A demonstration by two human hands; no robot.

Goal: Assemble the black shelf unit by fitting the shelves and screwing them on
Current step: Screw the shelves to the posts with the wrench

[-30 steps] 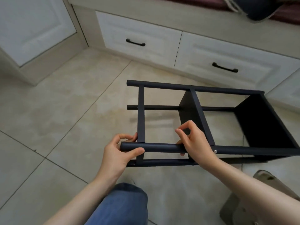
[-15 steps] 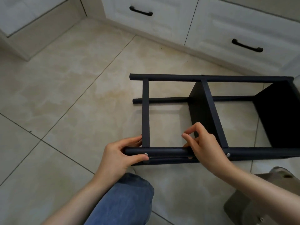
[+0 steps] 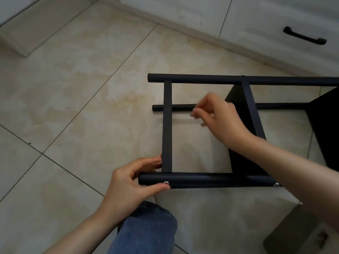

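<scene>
We look through one camera worn on the person's head. It points down and forward at the black shelf unit (image 3: 201, 178), which lies close, just past the knee (image 3: 146, 226), on the tiled floor (image 3: 73, 88). White drawers (image 3: 275, 24) sit beyond the shelf unit.

The shelf unit (image 3: 244, 125) lies on its side at centre-right; my left hand (image 3: 132, 182) grips its near pole's left end, my right hand (image 3: 220, 118) above the middle.

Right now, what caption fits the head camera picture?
Shelf building: left hand grips the black shelf unit, right hand hovers above it.
</scene>
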